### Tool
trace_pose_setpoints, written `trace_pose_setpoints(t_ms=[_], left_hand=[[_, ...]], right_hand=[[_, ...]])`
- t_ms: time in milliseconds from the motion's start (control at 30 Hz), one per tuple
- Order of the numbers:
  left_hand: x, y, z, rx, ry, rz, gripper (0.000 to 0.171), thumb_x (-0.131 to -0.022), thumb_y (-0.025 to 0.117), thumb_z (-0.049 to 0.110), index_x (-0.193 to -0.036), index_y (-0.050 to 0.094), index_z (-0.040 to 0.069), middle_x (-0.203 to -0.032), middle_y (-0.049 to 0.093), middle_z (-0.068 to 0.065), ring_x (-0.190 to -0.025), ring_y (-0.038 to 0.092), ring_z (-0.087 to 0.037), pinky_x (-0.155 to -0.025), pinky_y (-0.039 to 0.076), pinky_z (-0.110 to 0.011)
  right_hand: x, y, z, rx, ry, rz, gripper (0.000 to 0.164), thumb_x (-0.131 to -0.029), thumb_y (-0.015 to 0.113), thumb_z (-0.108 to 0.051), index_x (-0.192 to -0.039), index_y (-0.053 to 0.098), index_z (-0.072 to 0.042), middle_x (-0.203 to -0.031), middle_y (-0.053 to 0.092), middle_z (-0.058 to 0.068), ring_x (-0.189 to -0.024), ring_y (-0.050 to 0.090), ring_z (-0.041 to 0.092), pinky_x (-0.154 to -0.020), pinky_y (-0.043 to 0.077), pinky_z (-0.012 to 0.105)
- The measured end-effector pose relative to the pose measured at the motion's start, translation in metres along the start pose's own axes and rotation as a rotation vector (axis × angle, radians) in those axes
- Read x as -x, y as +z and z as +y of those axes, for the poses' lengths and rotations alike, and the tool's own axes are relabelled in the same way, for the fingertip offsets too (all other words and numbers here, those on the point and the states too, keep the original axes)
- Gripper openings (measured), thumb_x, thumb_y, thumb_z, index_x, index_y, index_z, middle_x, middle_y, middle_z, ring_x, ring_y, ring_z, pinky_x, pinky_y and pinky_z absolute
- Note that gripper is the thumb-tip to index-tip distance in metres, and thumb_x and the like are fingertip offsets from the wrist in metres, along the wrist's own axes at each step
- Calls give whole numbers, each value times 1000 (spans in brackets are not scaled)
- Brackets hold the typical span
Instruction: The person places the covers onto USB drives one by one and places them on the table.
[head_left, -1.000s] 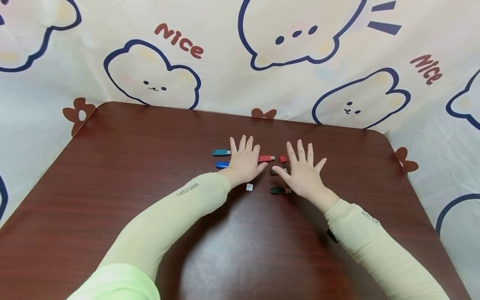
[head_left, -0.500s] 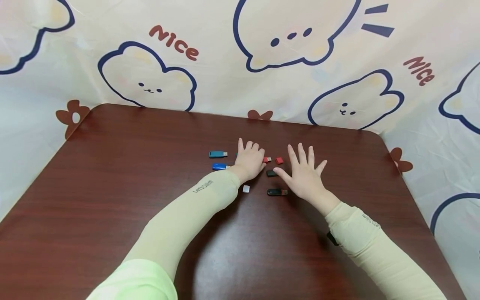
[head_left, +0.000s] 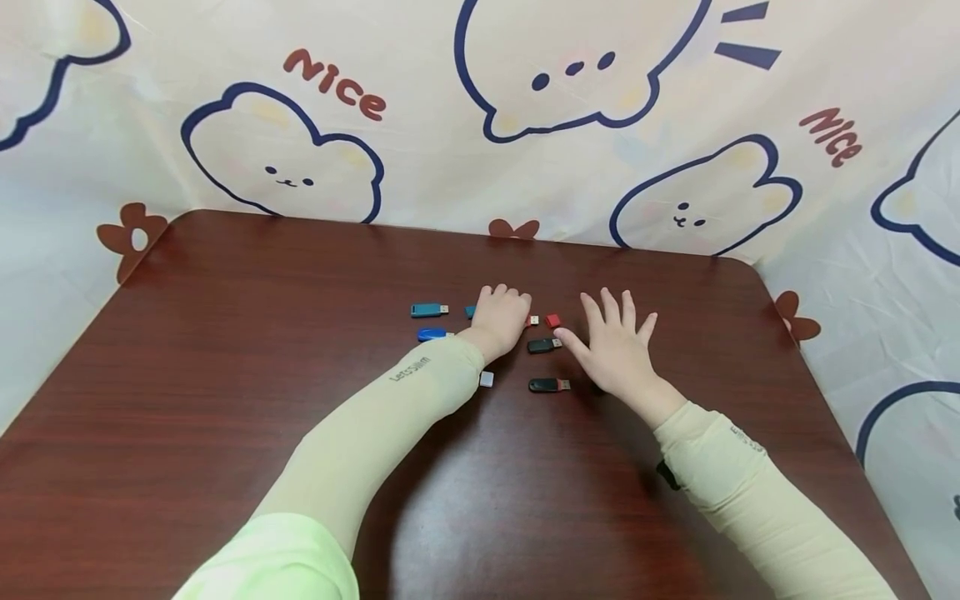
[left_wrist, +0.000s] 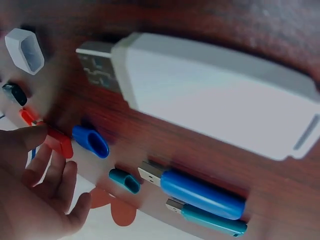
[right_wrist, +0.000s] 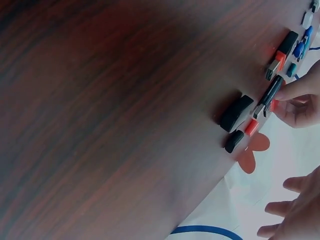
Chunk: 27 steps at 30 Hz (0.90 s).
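Observation:
My left hand [head_left: 504,319] is low over the table, its thumb and fingers pinching a red USB stick [left_wrist: 59,143] by the body. Its metal plug pokes out on the right, facing a loose red cap [head_left: 552,320]. My right hand [head_left: 617,354] hovers with fingers spread, holding nothing. Beside its thumb lies a black USB stick [head_left: 542,345]; a black-and-red USB stick [head_left: 545,385] is nearer me. In the right wrist view, two black caps [right_wrist: 236,113] [right_wrist: 234,141] flank the red cap; the right hand hides them in the head view.
Left of the hand lie a teal USB stick [head_left: 426,310] and a blue USB stick [head_left: 431,334], with a teal cap [left_wrist: 124,180] and a blue cap [left_wrist: 91,141]. A white USB stick [left_wrist: 215,95] and white cap [head_left: 487,379] lie nearer. Printed cloth surrounds the table [head_left: 225,333].
My left hand, earlier spread flat, has shifted slightly right and curled its fingers onto the red USB stick. The right hand stays spread, drawn slightly right of the black stick.

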<state>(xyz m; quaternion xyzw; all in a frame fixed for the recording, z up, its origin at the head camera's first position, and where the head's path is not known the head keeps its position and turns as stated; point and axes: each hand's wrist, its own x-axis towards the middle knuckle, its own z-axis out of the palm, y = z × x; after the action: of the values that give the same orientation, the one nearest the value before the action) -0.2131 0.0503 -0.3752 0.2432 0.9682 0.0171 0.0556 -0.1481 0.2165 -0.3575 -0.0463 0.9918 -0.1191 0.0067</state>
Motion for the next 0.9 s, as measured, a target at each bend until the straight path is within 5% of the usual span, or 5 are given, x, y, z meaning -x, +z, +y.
trace_pose_setpoints(t_ms=[233,533,667,900], left_hand=[[0,-7,-4,38,6,-7,22,-94,56,25,-111,63,13,-111,64,-5,-108,54,-24,-96,41,-40],[8,-14,-14,165,-14,1,10,-91,60,24,-95,60,15,-96,66,-1,-92,60,-19,-81,48,-35],[15,-17,-18,225,-27,22,10,-90,61,24,-94,60,14,-92,67,-1,-86,62,-16,-74,51,-35],[25,-21,-21,248,-28,30,9,-90,62,23,-94,61,15,-93,68,0,-85,62,-16,-74,51,-37]], right_hand=[[-6,0,0,-18,2,32,68,-92,43,-56,-138,40,-6,-145,31,23,-138,14,45,-104,4,70],[-24,-9,0,11,-7,86,33,-92,57,-30,-109,65,-3,-106,65,17,-101,51,35,-86,40,50],[-35,-9,1,1,3,24,28,-90,60,-27,-105,67,-4,-93,69,14,-86,58,31,-75,46,44],[-49,-2,-1,-62,93,-143,32,-90,59,-34,-105,65,-6,-98,68,13,-80,61,25,-68,49,38]])
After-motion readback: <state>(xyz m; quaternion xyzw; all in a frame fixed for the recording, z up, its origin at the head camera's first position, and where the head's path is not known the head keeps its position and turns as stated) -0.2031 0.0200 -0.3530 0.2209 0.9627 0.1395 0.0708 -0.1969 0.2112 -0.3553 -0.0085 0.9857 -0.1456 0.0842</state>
